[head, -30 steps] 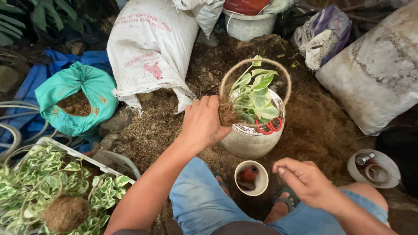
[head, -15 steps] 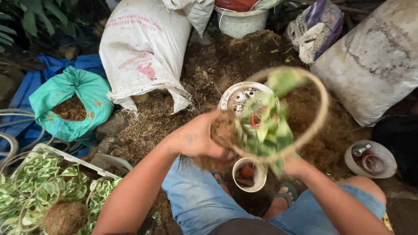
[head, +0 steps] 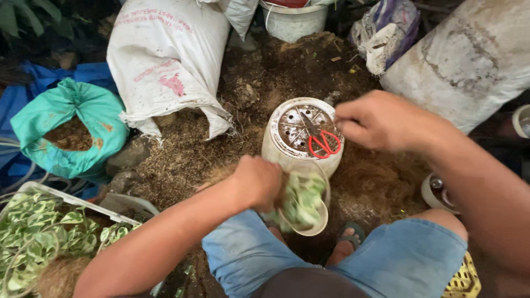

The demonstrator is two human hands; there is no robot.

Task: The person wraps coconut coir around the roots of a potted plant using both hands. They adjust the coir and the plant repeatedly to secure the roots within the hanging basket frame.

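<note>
Left hand (head: pixel 258 181) clenching blurred green-and-white leafy plant in coir basket (head: pixel 301 201); right hand (head: pixel 381 121) hovering loosely curled, grasping nothing (near red-handled scissors (head: pixel 320 140)).

soil-strewn ground (head: pixel 259 83): white sack (head: pixel 165 60), teal bag (head: pixel 72 129), upturned white pot (head: pixel 301 138), bucket (head: pixel 292 19).

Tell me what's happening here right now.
A person sits over loose soil. Their left hand grips a small leafy plant with a thin loop around it, held low near their knees. Their right hand reaches toward red-handled scissors lying on an upturned white pot. Sacks and a tray of plants surround them.
</note>
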